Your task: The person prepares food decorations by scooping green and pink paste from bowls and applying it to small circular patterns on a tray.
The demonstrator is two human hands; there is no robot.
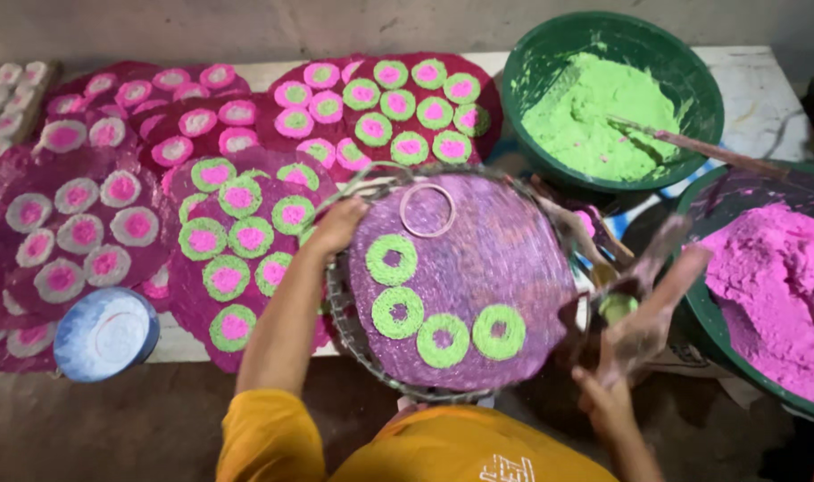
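Near the middle, left hand [340, 225] grips the round purple tray [478, 259] (four green rings); blurred right hand [635, 335], grip unclear.

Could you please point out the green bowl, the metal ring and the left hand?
Green bowl [703, 78]: head view, bare inner wall.
Metal ring [427, 188]: head view, top of the hoop.
Left hand [340, 223]: head view, back of the hand.

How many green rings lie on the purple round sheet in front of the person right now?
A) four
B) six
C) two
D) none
A, since four green rings with open centres show on the purple sheet, curving along its lower left part, while near its top edge there is only a bare hoop with no green in it.
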